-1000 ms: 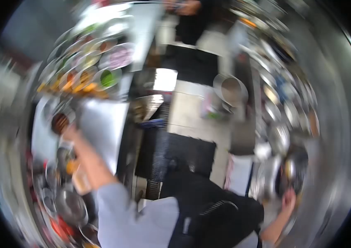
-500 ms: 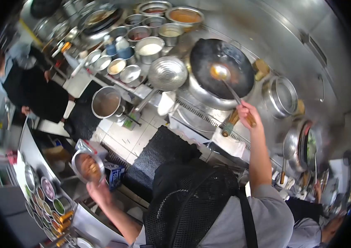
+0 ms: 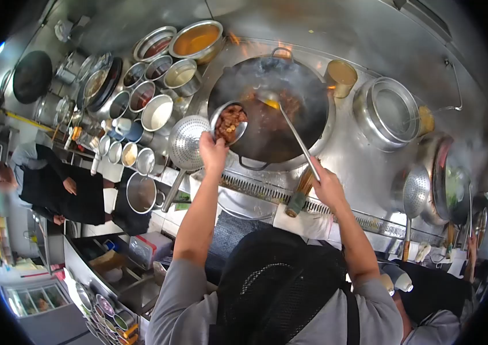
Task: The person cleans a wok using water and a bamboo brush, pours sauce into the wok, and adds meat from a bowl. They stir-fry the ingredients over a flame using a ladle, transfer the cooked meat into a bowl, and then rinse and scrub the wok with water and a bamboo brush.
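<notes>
My left hand (image 3: 214,153) is closed on the rim of a small metal bowl (image 3: 215,120) of browned chunks that look like meat (image 3: 232,118). The bowl tilts over the left side of a large black wok (image 3: 229,86). Closed around a long handle, my right hand (image 3: 328,187) grips a ladle (image 3: 293,130). Its head sits in the wok, with something yellow-orange in it and reddish-brown food around it. Steam partly hides the wok's inside. A perforated strainer (image 3: 190,138) lies just left of the bowl.
Flames (image 3: 284,48) rise behind the wok. Sauce pots (image 3: 157,112) and a basin of orange liquid (image 3: 198,40) crowd the left. To the right stand a metal pot (image 3: 390,112) and another wok (image 3: 456,178). One person (image 3: 71,190) stands left, another (image 3: 436,299) lower right.
My left hand has brought the bowl from the left counter over to the wok. Flames now show behind the wok, with more steam. The ladle stays in my right hand; the view has turned.
</notes>
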A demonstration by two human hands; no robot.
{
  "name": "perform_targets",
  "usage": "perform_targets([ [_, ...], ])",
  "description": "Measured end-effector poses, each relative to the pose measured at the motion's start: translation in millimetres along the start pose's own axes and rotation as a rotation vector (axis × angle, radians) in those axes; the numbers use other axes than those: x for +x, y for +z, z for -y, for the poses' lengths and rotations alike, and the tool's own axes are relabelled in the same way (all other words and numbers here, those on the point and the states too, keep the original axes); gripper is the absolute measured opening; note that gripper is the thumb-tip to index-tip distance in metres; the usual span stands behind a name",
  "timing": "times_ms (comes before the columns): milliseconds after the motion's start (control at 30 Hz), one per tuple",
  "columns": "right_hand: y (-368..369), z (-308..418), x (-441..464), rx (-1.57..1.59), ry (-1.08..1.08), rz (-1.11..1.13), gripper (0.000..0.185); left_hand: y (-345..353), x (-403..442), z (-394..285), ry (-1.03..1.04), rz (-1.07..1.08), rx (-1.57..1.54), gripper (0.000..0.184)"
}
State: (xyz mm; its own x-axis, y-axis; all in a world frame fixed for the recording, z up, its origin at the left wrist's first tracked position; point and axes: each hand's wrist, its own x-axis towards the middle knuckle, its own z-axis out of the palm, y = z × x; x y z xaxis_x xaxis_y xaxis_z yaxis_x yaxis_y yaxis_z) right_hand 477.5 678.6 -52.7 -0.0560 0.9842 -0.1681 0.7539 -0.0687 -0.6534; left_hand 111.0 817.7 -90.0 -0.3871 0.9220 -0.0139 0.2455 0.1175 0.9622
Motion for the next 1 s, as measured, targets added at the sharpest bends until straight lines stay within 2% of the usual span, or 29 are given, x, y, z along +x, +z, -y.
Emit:
perform_targets([
  [33,-10,-5,-2,-0.264,-0.004,-0.037,0.078,15,17,8,0.078,0.006,0.165,0.02],
  [67,-21,-14,-7,-0.255,0.007,-0.04,0.078,30,33,15,0.158,0.0,0.33,0.019],
  [133,-45,-34,-17,-0.382,0.049,-0.044,0.084,57,39,-17,0.64,-0.18,0.507,0.019],
  [267,-78,-63,-41,-0.4,0.077,-0.055,0.085,92,66,-68,0.619,-0.076,0.465,0.022],
  [400,-106,-48,-56,-0.477,0.081,-0.087,0.079,103,75,-97,0.713,-0.124,0.463,0.026],
  [467,-106,-37,-53,-0.485,0.093,-0.087,0.077,112,64,-99,0.875,-0.093,0.476,0.029],
  [500,-105,-31,-51,-0.469,0.079,-0.119,0.074,114,64,-85,0.792,0.127,0.535,0.029],
  [567,-103,-22,-45,-0.46,0.042,-0.142,0.071,120,68,-61,0.716,-0.086,0.437,0.028],
  [633,-100,-14,-39,-0.403,-0.006,-0.21,0.067,99,76,-52,0.564,-0.191,0.421,0.023],
  [733,-89,1,-35,-0.323,-0.011,-0.156,0.065,40,79,-12,0.161,-0.183,0.184,0.016],
  [767,-81,3,-31,-0.333,-0.026,-0.147,0.065,16,77,9,0.06,-0.194,0.045,0.015],
  [833,-59,0,-24,-0.328,-0.044,-0.088,0.069,-45,42,6,-0.064,-0.202,-0.338,0.018],
  [867,-50,-2,-19,-0.403,0.003,0.027,0.072,-81,23,12,-0.108,-0.261,-0.36,0.02],
  [933,-27,-10,-10,-0.451,-0.015,0.07,0.074,-156,-25,27,-0.151,-0.353,-0.473,0.024],
  [967,-20,-7,-9,-0.482,-0.016,0.108,0.076,-198,-48,55,-0.128,-0.435,-0.577,0.024],
  [1000,-21,3,-5,-0.36,-0.025,0.133,0.074,-244,-74,82,-0.115,-0.499,-0.575,0.031],
])
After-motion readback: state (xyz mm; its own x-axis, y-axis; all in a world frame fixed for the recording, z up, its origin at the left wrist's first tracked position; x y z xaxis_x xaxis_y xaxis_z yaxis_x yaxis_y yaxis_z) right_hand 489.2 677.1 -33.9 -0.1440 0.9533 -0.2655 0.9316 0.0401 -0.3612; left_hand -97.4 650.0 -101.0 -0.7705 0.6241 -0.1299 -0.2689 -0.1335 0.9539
